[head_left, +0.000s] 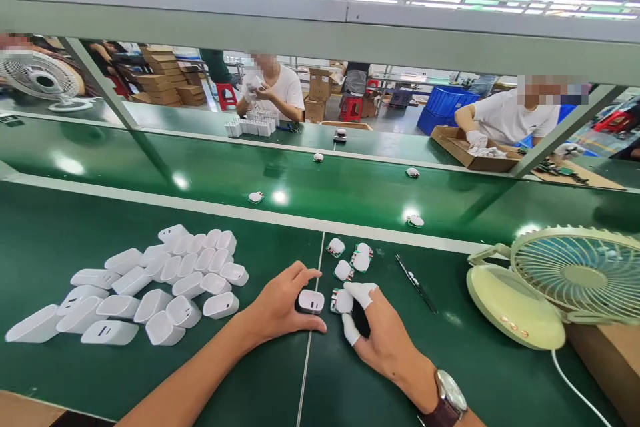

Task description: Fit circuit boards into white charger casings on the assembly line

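My left hand [280,307] rests on the green bench and pinches a small white charger shell [311,301] between thumb and fingers. My right hand [381,337], with white finger cots on thumb and forefinger and a watch on the wrist, closes on a small charger insert [342,301] with a circuit board, right beside the shell. Something dark lies under its palm. A few more inserts [350,259] lie just beyond my hands. A heap of several white charger shells [150,287] lies to the left.
A pale green desk fan [560,283] stands at the right with its cable trailing. Black tweezers [416,283] lie near it. Small parts [414,220] ride the conveyor belt [300,180] beyond. Other people work across the belt with cardboard boxes [470,150].
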Tool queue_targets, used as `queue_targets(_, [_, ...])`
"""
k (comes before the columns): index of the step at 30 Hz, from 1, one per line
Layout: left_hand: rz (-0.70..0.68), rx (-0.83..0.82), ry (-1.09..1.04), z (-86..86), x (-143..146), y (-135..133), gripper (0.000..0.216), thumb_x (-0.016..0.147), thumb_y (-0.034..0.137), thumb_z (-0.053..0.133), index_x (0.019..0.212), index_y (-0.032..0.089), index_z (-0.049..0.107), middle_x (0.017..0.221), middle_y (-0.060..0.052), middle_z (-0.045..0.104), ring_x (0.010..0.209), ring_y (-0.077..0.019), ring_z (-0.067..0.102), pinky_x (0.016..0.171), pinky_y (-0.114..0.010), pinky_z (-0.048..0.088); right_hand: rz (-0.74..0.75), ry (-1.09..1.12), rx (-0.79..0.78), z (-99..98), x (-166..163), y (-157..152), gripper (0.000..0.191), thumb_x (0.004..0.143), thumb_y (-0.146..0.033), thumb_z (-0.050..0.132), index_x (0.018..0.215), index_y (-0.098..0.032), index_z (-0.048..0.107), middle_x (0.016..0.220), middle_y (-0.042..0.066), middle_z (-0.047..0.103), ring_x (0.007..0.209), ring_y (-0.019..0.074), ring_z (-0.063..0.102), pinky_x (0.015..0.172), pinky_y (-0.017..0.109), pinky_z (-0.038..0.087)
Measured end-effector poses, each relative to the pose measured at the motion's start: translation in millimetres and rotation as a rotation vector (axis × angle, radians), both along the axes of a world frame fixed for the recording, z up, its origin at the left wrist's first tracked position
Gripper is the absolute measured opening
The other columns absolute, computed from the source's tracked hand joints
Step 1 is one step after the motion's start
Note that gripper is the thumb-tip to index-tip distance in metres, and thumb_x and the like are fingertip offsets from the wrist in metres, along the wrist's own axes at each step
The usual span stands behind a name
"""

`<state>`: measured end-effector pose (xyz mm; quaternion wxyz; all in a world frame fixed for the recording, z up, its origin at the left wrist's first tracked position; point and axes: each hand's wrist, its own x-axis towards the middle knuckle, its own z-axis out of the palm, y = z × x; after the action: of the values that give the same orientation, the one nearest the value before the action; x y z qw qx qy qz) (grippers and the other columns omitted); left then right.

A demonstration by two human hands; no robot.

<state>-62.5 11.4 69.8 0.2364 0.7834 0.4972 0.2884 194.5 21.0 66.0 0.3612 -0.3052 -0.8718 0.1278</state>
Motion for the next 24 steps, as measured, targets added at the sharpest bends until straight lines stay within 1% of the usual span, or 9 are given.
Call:
queue_targets(2, [-0.036, -0.023, -0.040, 2.5, -2, -1, 0.085, 0.064, 0.044, 0.095, 0.136, 0.026, 0.054, 0.118, -0.005, 0.058, 0.089, -0.0201, 0.063, 0.083, -0.039, 0.060, -0.004, 0.059, -0.015, 4.1, 1, 1, 0.047, 0.098, -0.010, 0.049, 0.144, -0.019, 0.049, 0.115, 0.013, 0.064, 0.101, 0.0261, 0.064, 0.085, 0.044, 0.060])
queue_targets(5, [-0.165, -0.126, -0.112, 9.2, -6, -2, 0.086, 0.069, 0.029, 0.093, 0.143, 0.027, 0.049, 0.134, -0.010, 0.055, 0.091, -0.0183, 0.064, 0.083, -0.036, 0.060, -0.030, 0.123, 0.025, 9.0, 3, 2, 0.046, 0.098, -0.009, 0.051, 0.142, -0.023, 0.053, 0.119, 0.013, 0.062, 0.104, 0.0264, 0.065, 0.085, 0.044, 0.060])
queue_targets(7, [-0.230, -0.183, -0.099, 11.4, -6, -1, 0.073, 0.071, 0.025, 0.090, 0.135, 0.025, 0.056, 0.129, -0.010, 0.061, 0.098, -0.0211, 0.066, 0.087, -0.036, 0.058, -0.035, 0.143, 0.051, 9.8, 5, 2, 0.044, 0.098, -0.010, 0.053, 0.139, -0.024, 0.056, 0.119, 0.013, 0.061, 0.104, 0.0271, 0.065, 0.083, 0.043, 0.061])
queue_targets(9, [-0.213, -0.219, -0.066, 9.9, -3, -1, 0.057, 0.072, 0.030, 0.091, 0.123, 0.023, 0.064, 0.114, -0.006, 0.067, 0.098, -0.0226, 0.067, 0.086, -0.036, 0.058, -0.023, 0.164, 0.056, 9.3, 6, 0, 0.045, 0.098, -0.011, 0.055, 0.141, -0.024, 0.055, 0.119, 0.014, 0.062, 0.104, 0.0279, 0.066, 0.082, 0.044, 0.062])
queue_targets(10, [-0.182, -0.213, -0.058, 7.9, -1, 0, 0.054, 0.072, 0.034, 0.092, 0.118, 0.022, 0.066, 0.109, -0.005, 0.068, 0.095, -0.0223, 0.067, 0.084, -0.035, 0.058, -0.013, 0.177, 0.049, 9.0, 6, -1, 0.048, 0.097, -0.011, 0.056, 0.143, -0.023, 0.053, 0.119, 0.014, 0.062, 0.104, 0.0282, 0.066, 0.083, 0.045, 0.062])
queue_targets(13, [-0.113, -0.061, -0.075, -0.2, 6, 0, 0.058, 0.070, 0.040, 0.094, 0.118, 0.022, 0.065, 0.109, -0.006, 0.068, 0.097, -0.0227, 0.065, 0.085, -0.035, 0.058, 0.015, 0.215, 0.017, 8.7, 4, -7, 0.057, 0.096, -0.010, 0.057, 0.151, -0.020, 0.043, 0.118, 0.014, 0.065, 0.102, 0.0279, 0.068, 0.085, 0.046, 0.062])
queue_targets(15, [-0.118, 0.072, -0.075, -4.4, 10, 0, 0.060, 0.072, 0.041, 0.093, 0.121, 0.022, 0.064, 0.112, -0.009, 0.067, 0.102, -0.0243, 0.063, 0.090, -0.038, 0.057, 0.038, 0.225, 0.009, 9.0, 1, -11, 0.059, 0.095, -0.009, 0.057, 0.151, -0.020, 0.043, 0.116, 0.014, 0.066, 0.101, 0.0267, 0.068, 0.084, 0.044, 0.063])
queue_targets(17, [-0.125, 0.159, -0.053, -6.1, 13, -1, 0.058, 0.076, 0.040, 0.090, 0.123, 0.022, 0.062, 0.113, -0.010, 0.067, 0.101, -0.0245, 0.063, 0.089, -0.039, 0.056, 0.058, 0.228, 0.011, 9.1, -3, -13, 0.058, 0.094, -0.008, 0.057, 0.150, -0.020, 0.043, 0.113, 0.013, 0.066, 0.099, 0.0252, 0.068, 0.082, 0.041, 0.063])
queue_targets(24, [-0.150, 0.314, 0.044, -0.8, 19, -5, 0.043, 0.089, 0.038, 0.078, 0.123, 0.019, 0.060, 0.109, -0.011, 0.065, 0.093, -0.0230, 0.061, 0.082, -0.036, 0.056, 0.047, 0.187, 0.042, 5.2, -9, -14, 0.060, 0.094, -0.009, 0.057, 0.151, -0.020, 0.042, 0.114, 0.013, 0.067, 0.098, 0.0252, 0.067, 0.079, 0.040, 0.063])
